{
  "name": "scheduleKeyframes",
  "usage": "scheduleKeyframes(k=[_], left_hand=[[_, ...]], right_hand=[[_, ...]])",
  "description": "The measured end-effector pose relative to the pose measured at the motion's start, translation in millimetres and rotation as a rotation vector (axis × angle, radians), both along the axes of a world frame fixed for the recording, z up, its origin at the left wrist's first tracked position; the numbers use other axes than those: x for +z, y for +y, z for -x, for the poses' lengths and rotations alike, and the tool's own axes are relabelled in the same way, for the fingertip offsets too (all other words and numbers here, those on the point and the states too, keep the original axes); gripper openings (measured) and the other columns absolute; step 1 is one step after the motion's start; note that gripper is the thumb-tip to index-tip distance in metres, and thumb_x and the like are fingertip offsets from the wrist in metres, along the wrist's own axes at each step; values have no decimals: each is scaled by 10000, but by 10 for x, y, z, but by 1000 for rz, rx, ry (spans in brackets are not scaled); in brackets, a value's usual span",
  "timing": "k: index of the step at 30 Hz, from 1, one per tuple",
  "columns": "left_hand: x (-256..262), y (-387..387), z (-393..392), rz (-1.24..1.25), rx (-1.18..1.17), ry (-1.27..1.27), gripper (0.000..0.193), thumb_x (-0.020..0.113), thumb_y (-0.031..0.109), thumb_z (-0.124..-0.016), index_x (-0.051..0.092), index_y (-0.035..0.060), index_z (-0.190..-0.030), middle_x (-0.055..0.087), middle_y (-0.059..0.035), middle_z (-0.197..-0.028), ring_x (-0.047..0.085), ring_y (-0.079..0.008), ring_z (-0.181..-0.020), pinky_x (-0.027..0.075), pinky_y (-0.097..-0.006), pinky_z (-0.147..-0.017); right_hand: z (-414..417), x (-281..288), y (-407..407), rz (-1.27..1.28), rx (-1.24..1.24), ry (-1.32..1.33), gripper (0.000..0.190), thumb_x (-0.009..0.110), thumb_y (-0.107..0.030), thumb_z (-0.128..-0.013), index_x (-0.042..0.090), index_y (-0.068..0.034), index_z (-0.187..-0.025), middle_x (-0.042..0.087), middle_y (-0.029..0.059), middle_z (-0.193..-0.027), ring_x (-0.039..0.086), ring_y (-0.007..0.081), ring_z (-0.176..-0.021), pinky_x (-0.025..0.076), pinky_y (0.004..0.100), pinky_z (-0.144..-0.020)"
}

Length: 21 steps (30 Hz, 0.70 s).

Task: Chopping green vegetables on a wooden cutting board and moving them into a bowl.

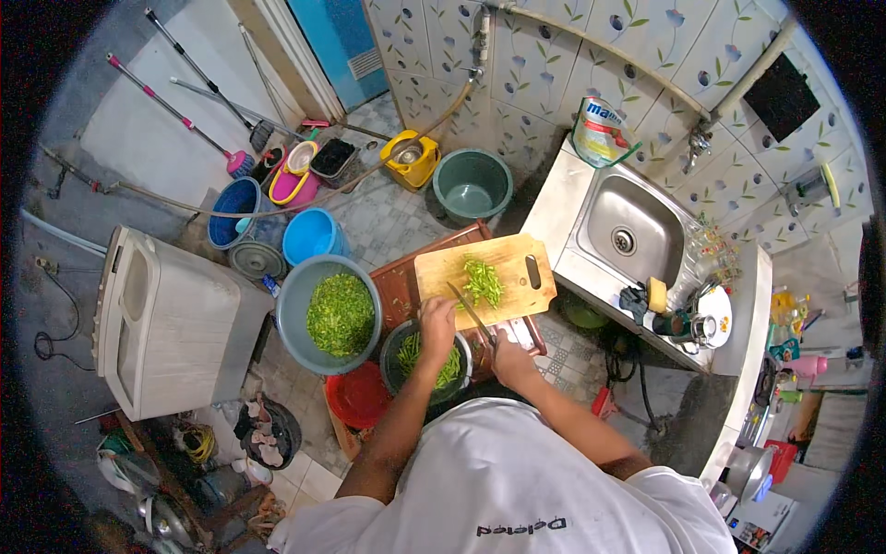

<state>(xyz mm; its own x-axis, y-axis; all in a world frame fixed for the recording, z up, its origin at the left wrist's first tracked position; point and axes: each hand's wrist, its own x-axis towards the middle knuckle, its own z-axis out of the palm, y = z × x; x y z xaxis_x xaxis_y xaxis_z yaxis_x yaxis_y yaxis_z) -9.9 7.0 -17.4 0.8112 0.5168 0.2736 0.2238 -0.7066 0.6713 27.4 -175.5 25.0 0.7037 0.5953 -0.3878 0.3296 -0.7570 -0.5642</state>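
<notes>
A wooden cutting board (509,248) lies at a slant before me, with a pile of cut green beans (483,282) on it. My right hand (513,359) grips the handle of a kitchen knife (472,311), whose blade reaches across the board's near left part. Beside the blade, my left hand (437,322) has its fingers curled at the board's edge, and bits of green bean show at the fingertips. Below this hand is a bowl (396,339) of long uncut green beans (450,367), partly covered by my forearm. A large grey basin (285,315) to the left holds finely chopped greens (339,315).
The board rests on a low brown wooden table (394,284). A red basin (356,395) stands at its near left, a blue bucket (315,235) and green tub (473,185) beyond. To the right is a steel sink (633,221) with dishes; a washing machine (187,325) is far left.
</notes>
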Motion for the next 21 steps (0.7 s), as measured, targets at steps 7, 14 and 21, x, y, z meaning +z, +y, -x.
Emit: scheduleKeyframes(k=[7, 14, 21], left_hand=[[-29, -37, 6, -34, 25, -6, 191, 655, 45, -747, 686, 22, -934, 610, -134, -923, 549, -332, -941, 421, -415, -840], [-48, 19, -16, 54, 23, 4, 159, 668, 32, -720, 671, 3, -876, 613, -141, -892, 550, -335, -901, 429, -415, -814], [-111, 55, -29, 15, -27, -54, 133, 665, 35, -723, 668, 6, -853, 609, -132, -861, 552, -327, -878, 430, -418, -789]], right_hand=[[13, -54, 7, 8, 20, -34, 335, 470, -155, -899, 389, 58, -1145, 629, 295, -769, 631, 452, -727, 484, 538, -661], [77, -42, 69, 52, 19, -46, 243, 454, -76, -872, 391, 43, -1075, 630, 300, -788, 638, 442, -760, 500, 516, -665], [-149, -131, 493, 135, -7, 31, 207, 449, -130, -914, 387, -16, -1074, 639, 285, -877, 648, 429, -820, 514, 504, -702]])
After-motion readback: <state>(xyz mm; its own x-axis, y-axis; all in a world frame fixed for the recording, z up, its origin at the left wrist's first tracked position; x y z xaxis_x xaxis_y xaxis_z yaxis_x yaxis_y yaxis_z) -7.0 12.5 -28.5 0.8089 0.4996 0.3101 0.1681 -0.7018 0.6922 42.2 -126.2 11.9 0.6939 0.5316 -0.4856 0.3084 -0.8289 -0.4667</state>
